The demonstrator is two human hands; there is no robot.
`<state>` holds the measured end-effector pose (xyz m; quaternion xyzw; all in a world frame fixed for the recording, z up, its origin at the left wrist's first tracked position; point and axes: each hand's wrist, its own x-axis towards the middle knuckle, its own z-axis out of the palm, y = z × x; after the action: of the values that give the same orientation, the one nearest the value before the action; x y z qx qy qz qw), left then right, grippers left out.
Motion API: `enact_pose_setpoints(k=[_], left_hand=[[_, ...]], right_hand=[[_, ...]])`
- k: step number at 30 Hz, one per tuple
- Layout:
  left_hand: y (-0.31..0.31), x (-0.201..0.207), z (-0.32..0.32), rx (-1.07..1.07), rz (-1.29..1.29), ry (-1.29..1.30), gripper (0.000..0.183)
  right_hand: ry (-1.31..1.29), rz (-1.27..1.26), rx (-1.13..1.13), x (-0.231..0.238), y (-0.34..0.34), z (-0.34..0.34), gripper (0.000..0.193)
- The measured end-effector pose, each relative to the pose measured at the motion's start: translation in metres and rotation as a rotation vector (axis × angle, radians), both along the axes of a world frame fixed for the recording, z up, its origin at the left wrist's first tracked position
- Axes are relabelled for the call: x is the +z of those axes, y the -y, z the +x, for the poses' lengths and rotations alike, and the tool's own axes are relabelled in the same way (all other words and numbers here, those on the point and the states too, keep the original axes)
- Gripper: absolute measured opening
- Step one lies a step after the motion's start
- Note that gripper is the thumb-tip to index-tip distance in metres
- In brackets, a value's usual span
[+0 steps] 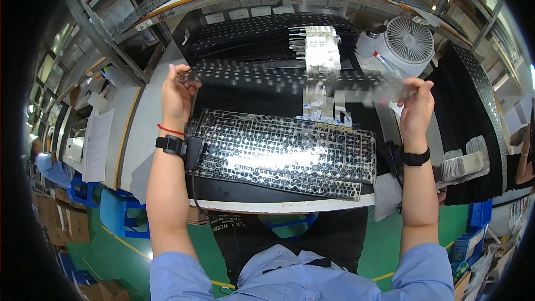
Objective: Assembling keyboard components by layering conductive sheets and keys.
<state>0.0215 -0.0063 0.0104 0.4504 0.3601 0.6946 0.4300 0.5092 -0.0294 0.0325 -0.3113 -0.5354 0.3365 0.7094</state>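
Between my hands stretches a long dark flexible keyboard sheet (251,73) with rows of pale dots, smeared by motion. My left hand (179,92) pinches its left end, fingers closed. At the other end my right hand (415,103) is closed on the sheet's blurred right end. Below it, on the black work surface, lies a shiny, see-through pile of keyboard membrane sheets (267,150) with dark tracks and dots. The lowest sheet juts out askew toward me. Pale flat connector tails (323,108) stick up behind the pile.
Behind stands a stack of black dotted sheets (245,33) with white tails (322,47). A white round fan (409,42) is at the back right, with a pen (384,58) beside it. More black sheets (465,111) are stacked on the right. A shelf edge (223,1) spans overhead.
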Motion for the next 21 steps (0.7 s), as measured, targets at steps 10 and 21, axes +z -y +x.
enact_pose_setpoints(k=[10, 21], left_hand=[[-0.005, -0.003, 0.006, 0.057, -0.252, -0.288, 0.021], [-0.016, -0.018, -0.023, 0.024, -0.191, 0.129, 0.021]], right_hand=[[0.098, -0.084, 0.027, -0.009, -0.007, -0.008, 0.025], [0.095, -0.171, 0.022, -0.002, -0.004, -0.008, 0.025]])
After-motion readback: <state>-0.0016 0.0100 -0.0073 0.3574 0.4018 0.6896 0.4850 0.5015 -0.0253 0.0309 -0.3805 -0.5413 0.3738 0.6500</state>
